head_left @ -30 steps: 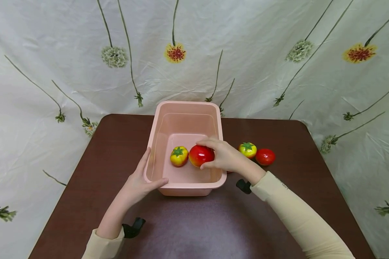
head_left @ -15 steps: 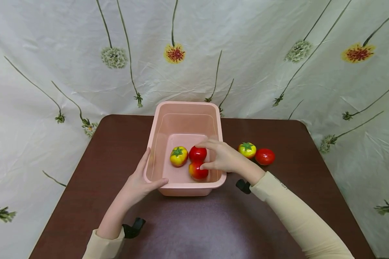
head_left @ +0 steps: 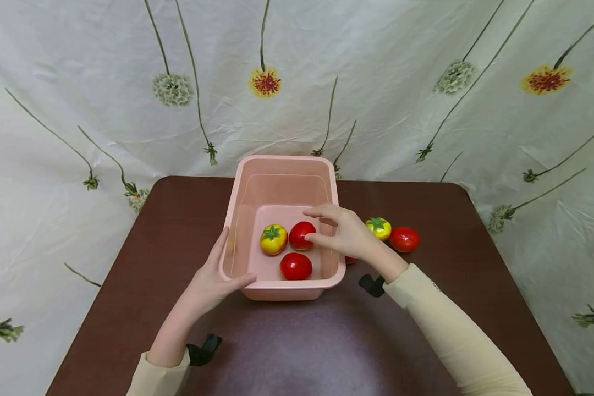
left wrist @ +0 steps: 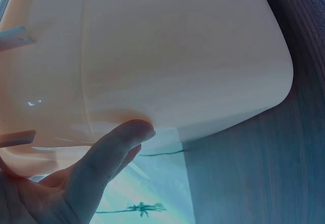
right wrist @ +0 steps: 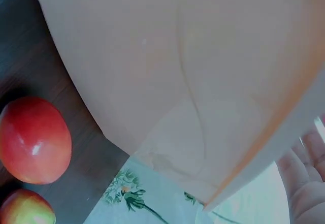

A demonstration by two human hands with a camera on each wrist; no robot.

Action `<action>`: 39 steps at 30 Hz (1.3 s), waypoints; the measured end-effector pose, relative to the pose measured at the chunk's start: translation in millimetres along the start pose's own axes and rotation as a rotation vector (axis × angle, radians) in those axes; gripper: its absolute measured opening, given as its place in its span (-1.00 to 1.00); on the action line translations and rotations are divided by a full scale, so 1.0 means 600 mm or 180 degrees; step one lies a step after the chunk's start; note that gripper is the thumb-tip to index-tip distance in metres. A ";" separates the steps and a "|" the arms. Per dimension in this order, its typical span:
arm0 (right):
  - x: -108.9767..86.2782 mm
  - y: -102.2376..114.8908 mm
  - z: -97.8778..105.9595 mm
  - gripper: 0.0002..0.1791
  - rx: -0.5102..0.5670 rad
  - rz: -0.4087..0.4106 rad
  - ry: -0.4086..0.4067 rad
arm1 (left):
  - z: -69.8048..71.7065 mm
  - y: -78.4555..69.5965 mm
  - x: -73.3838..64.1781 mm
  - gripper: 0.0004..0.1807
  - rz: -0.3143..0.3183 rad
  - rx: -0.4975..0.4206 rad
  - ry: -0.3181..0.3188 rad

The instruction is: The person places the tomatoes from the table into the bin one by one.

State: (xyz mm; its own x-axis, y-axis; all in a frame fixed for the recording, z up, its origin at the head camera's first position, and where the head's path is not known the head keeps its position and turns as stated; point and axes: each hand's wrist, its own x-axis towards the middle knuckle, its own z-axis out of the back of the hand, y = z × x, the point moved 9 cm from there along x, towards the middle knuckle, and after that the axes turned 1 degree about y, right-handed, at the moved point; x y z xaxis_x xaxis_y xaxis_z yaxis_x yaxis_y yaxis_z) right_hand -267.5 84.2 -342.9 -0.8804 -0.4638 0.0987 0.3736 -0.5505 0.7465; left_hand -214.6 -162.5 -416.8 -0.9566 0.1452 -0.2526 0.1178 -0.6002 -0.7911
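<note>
A pink plastic bin (head_left: 289, 165) stands on the table with glossy tomatoes in it. A yellow one with a green calyx (head_left: 274, 240) lies at left, a red tomato (head_left: 302, 235) to its right, and another red tomato (head_left: 296, 266) near the front wall. My left hand (head_left: 213, 283) holds the near left corner, thumb at the front rim and fingers along the left side; in the left wrist view, fingers (left wrist: 109, 155) touch the outer wall. Over the right rim hovers my right hand (head_left: 344, 234), fingers loosely curved and holding nothing, thumb tip overlapping the rear red tomato.
Outside the bin at right lie a yellow tomato with a green calyx (head_left: 378, 228) and a red tomato (head_left: 404, 239). Another red tomato (head_left: 351, 259) is mostly hidden by the bin. The brown table (head_left: 287, 341) ends at a flower-patterned cloth (head_left: 386, 132) behind.
My right hand has let go of a red tomato, which rolled toward the bin's front and turned its red side up. The hand has drawn back slightly right; my left hand stays put.
</note>
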 end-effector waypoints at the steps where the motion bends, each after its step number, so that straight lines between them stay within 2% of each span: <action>1: 0.000 -0.001 0.005 -0.45 0.0078 0.0017 -0.0054 | 0.000 0.000 0.000 0.27 -0.0009 -0.0010 -0.0008; 8: -0.004 -0.008 0.036 -0.53 0.0526 0.0098 -0.0319 | 0.001 -0.001 -0.001 0.25 -0.0036 -0.0054 -0.0019; 16: -0.008 -0.021 0.061 -0.54 0.0564 0.0080 -0.0480 | 0.002 -0.002 -0.001 0.26 -0.0035 -0.0040 -0.0008; 21: -0.011 -0.035 0.075 -0.54 0.0605 -0.0005 -0.0525 | 0.002 -0.001 -0.001 0.25 -0.0037 -0.0049 -0.0013; 29: -0.021 -0.068 0.096 -0.52 0.0667 -0.0321 -0.0625 | 0.001 0.001 0.000 0.25 -0.0020 -0.0036 -0.0020; 39: -0.034 -0.112 0.099 -0.52 0.0641 -0.0566 -0.0631 | 0.000 0.002 0.000 0.25 0.0021 -0.0028 0.0003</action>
State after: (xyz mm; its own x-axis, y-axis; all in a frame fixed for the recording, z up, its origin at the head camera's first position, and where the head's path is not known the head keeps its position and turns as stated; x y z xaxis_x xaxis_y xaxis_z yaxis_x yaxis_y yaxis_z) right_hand -291.8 172.0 -356.0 -0.9737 -0.2177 0.0665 0.1612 -0.4532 0.8767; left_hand -214.4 -163.3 -417.8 -0.9556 0.1418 -0.2584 0.1266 -0.5943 -0.7942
